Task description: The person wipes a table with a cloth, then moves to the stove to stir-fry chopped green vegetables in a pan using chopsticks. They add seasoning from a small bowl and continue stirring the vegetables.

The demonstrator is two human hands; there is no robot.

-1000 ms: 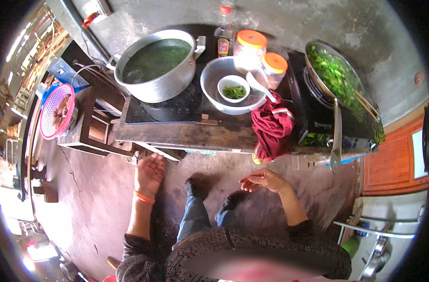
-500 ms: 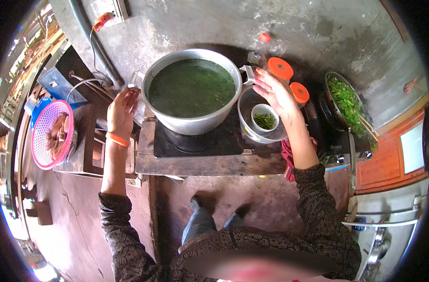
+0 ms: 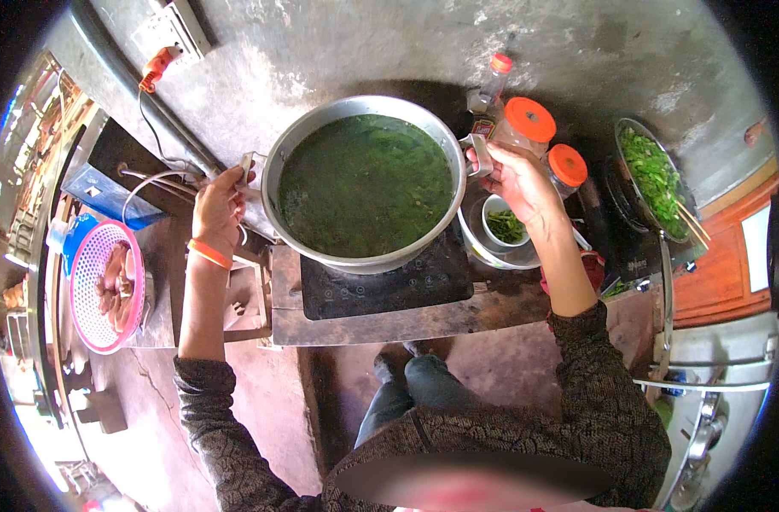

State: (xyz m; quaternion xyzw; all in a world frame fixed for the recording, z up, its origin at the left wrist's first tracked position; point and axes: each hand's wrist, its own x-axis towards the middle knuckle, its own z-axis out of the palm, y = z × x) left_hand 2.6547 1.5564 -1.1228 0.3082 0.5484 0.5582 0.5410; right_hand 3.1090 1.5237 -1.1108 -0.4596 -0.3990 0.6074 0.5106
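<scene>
L hand (image 3: 219,205) fingers wrapped on left handle of big pot (image 3: 366,183) w/ green soup; R hand (image 3: 513,175) fingers grip right handle; pot on cooktop (image 3: 381,286).

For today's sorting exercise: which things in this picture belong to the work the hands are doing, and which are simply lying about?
In the work:
- left hand on the pot's left handle
- right hand on its right handle
- big metal pot of green soup
- black cooktop under it

Lying about:
- orange-lidded jars
- small bowl of herbs
- pan of greens
- pink basket
</scene>
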